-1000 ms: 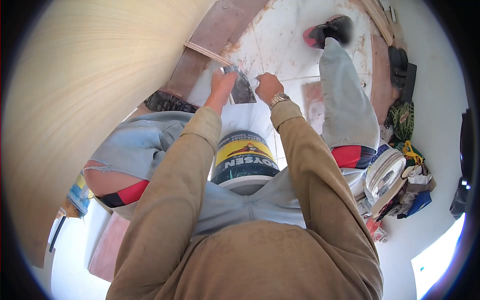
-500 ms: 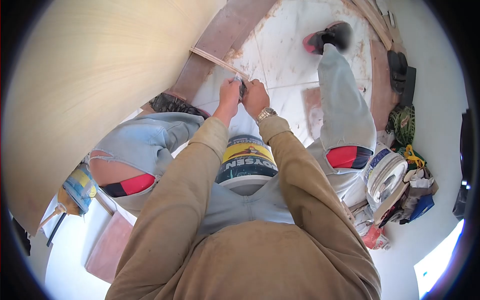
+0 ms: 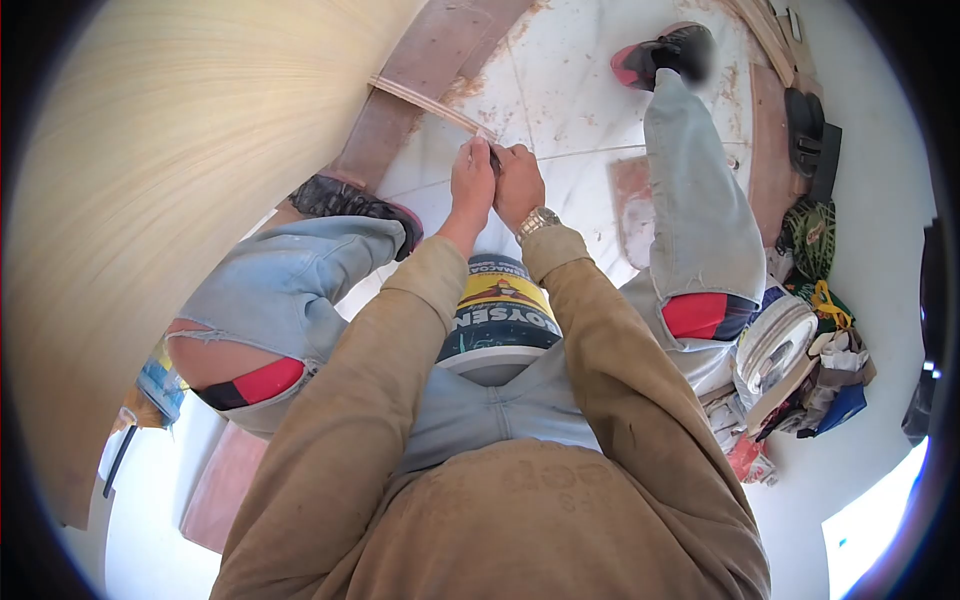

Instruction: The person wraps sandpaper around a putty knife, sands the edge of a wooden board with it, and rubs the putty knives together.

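My left hand (image 3: 472,185) and my right hand (image 3: 520,188) are side by side in front of me, fingers wrapped round a small dark tool (image 3: 494,161). Most of that tool is hidden by the fingers, so its kind is unclear. Just beyond the fingertips is the end of a narrow, pale wooden edge with layered lines (image 3: 430,105). This edge runs to the upper left and meets a large pale wood panel (image 3: 200,150). A wristwatch (image 3: 539,222) is on my right wrist.
I sit astride a Boysen paint bucket (image 3: 500,322). Brownish boards (image 3: 440,50) lie on the white tiled floor (image 3: 560,110), with scattered shavings. At right are a white-lidded bucket (image 3: 775,345), black sandals (image 3: 803,130) and a pile of rags (image 3: 835,385).
Both hands have moved slightly away from me and to the right, still together on the dark tool. The view has shifted a little, and less of the tool shows now.
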`<state>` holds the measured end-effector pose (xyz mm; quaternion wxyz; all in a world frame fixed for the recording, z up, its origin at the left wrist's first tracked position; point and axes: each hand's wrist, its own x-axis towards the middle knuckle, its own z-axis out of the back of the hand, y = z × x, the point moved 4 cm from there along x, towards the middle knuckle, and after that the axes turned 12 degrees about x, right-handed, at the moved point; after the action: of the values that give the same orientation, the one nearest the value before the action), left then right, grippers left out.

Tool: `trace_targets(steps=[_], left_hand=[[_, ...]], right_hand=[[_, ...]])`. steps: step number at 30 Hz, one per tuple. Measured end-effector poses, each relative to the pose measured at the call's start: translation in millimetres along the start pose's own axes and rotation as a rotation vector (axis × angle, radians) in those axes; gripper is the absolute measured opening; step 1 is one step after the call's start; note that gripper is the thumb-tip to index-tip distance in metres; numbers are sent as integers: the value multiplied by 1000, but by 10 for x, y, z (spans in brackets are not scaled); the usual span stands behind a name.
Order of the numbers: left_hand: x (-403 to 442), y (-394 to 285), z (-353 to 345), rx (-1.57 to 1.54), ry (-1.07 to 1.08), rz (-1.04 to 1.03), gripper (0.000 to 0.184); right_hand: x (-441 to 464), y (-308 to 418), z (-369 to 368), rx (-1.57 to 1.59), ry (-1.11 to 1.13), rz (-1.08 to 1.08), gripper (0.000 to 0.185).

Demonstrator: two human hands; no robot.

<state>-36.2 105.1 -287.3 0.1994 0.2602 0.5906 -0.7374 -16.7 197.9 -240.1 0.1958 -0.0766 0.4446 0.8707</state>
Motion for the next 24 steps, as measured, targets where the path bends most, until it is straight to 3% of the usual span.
trace_targets(steps=[3,9,12,24], left_hand=[[-4,-95,-17,-61,91,25,54],[140,-54,77,-210,229,262,49],[87,-150,38,-169,205,304,46],[115,-84,115,-148,172,309,51]], right_hand=[[109,-97,1,15,19,15,27],[24,0,18,15,20,68,24],[221,19,26,0,53,71,14],[92,128,21,-53,182,-33,15]])
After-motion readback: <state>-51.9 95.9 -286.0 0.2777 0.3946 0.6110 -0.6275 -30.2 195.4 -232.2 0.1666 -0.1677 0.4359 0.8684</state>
